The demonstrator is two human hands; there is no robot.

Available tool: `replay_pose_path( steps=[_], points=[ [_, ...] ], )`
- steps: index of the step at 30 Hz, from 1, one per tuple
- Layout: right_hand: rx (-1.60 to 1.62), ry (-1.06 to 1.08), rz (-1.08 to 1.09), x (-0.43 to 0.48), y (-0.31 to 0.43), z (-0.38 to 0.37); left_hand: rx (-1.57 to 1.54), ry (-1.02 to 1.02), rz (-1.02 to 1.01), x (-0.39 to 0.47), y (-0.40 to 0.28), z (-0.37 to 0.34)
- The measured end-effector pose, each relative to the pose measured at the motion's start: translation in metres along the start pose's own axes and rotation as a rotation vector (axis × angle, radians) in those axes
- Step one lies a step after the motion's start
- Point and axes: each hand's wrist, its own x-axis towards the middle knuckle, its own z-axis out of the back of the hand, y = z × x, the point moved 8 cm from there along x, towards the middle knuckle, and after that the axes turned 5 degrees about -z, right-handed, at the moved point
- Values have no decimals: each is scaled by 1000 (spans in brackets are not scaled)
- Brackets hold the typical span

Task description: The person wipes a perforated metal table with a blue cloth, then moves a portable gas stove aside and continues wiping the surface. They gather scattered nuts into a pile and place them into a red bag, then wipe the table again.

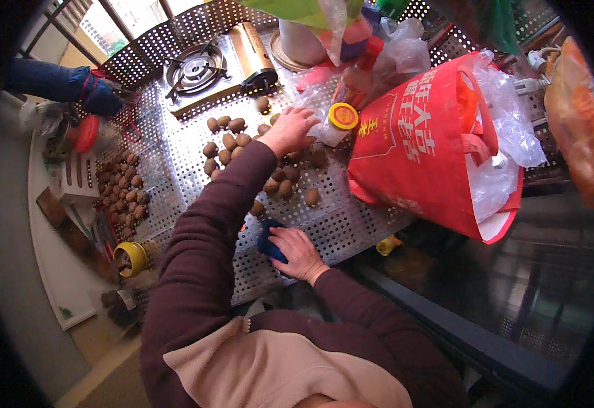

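My left hand (293, 130) reaches across the perforated metal surface (256, 275), palm down, among brown kiwifruit (243, 139). Its fingers lie close to a glass jar with a yellow lid (344, 117); what is under the palm is hidden. Nearer my body, my right hand (299, 253) grips a folded dark blue cloth (270, 240) resting on the metal. Several kiwifruit lie loose between the two hands, and one (312, 197) sits apart to the right. My left sleeve covers part of the group. A pile of walnuts (122, 196) lies at the left.
A portable gas stove (195, 71) stands at the back. On the right, a large red bag (414, 148) holds clear plastic bags. A red-capped bottle (358, 76) is behind the jar. At left are a white slotted holder (78, 176) and a yellow pot (130, 259).
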Motion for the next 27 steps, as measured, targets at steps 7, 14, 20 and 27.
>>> replay_pose_path(
  steps=[7, 14, 20, 27],
  points=[
    [-33, -19, 5, -3, -2, -4, -700, -382, 249, 26, -27, -10],
    [-33, -26, 11, -5, -5, -6, -596, -429, 486, 27, -37, -7],
    [-77, -35, 10, -5, -4, -8, -578, -423, 516, 9, -55, -3],
    [-185, 249, -110, -4, -15, -27, -531, -503, 540, 4, -68, -12]
  ],
)
